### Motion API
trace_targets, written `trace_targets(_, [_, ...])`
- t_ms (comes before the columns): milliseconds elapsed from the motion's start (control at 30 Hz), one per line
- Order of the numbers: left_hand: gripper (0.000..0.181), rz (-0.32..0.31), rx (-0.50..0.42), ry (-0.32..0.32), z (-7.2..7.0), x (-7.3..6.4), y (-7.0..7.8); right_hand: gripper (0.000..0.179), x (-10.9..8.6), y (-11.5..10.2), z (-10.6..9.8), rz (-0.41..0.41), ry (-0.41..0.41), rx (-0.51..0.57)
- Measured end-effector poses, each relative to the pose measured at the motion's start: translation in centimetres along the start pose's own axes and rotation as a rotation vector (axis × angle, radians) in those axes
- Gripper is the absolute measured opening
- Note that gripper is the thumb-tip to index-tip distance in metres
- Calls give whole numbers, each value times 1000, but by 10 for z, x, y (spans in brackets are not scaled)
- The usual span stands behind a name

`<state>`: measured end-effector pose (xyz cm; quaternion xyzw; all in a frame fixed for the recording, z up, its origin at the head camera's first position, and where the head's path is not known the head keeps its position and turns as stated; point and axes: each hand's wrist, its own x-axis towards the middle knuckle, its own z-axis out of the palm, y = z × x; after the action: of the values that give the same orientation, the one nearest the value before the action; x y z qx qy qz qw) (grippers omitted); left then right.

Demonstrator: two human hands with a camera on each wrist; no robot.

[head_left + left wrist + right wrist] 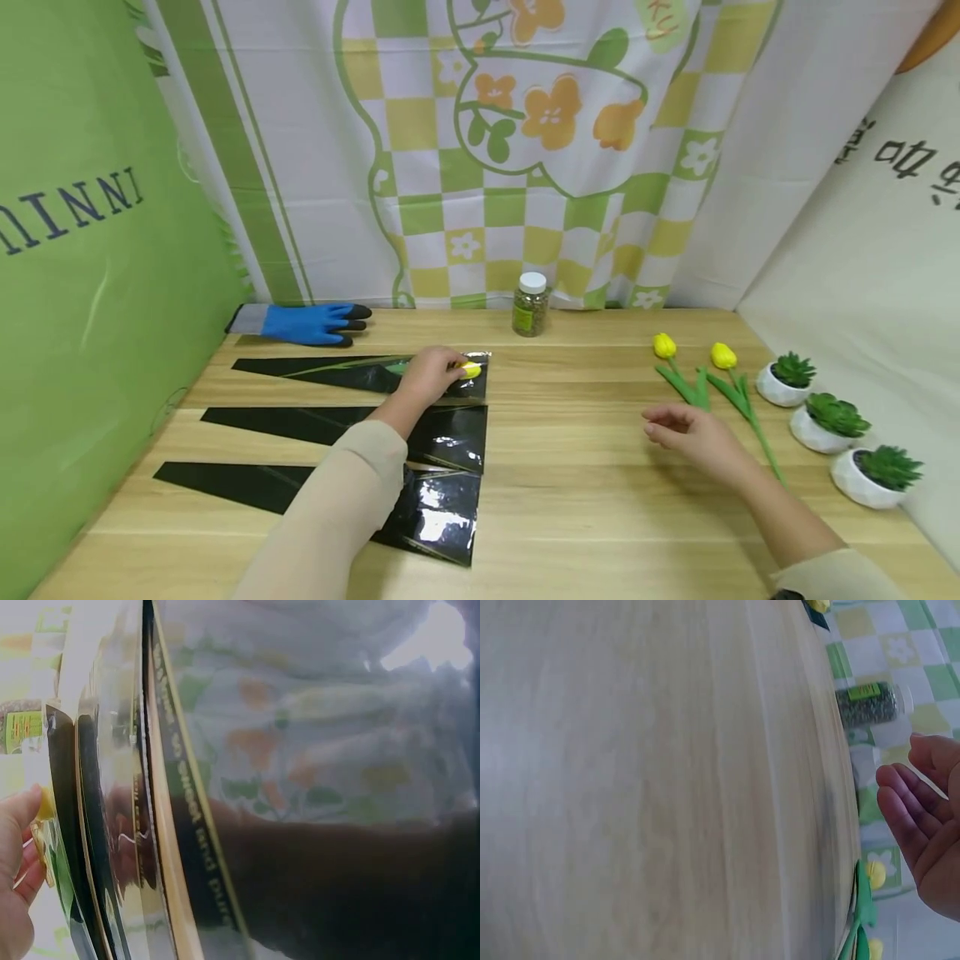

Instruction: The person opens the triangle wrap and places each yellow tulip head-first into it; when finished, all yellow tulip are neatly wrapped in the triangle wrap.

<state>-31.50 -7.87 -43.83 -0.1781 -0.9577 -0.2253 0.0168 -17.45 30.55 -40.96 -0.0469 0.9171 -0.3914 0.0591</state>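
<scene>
My left hand [431, 377] pinches the yellow bloom of an artificial tulip [471, 370] at the wide right end of the farthest black tapered flower sleeve [360, 372]. The tulip's green stem and leaf run leftward along that sleeve, partly hidden by the hand. In the left wrist view, thumb and fingers close on the yellow bloom [46, 804]. Two more sleeves, a middle one [450, 433] and a near one [442, 508], lie in front, partly under my left arm. My right hand [693, 437], fingers loosely bent and holding nothing, hovers over the table beside two yellow tulips [723, 356].
A blue work glove [303, 323] lies at the back left. At the back middle stands a white-capped jar [530, 307] with a green label. Three potted succulents [828, 417] line the right edge. Patterned curtain [510, 208] hangs behind the wooden table [570, 500].
</scene>
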Motion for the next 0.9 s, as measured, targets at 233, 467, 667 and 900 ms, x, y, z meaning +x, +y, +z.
trace_targets(233, [26, -15, 6, 7, 0, 2, -1, 37, -6, 19, -14, 5, 98, -167])
trace_targets(467, [26, -18, 15, 29, 1, 5, -2, 46, -14, 38, -29, 73, 114, -211])
trace_targets(667, [28, -15, 20, 33, -1, 7, -2, 53, -16, 54, -39, 133, 116, -249])
trace_targets(900, [27, -24, 26, 33, 0, 8, 1, 59, -14, 59, -44, 195, 60, -262])
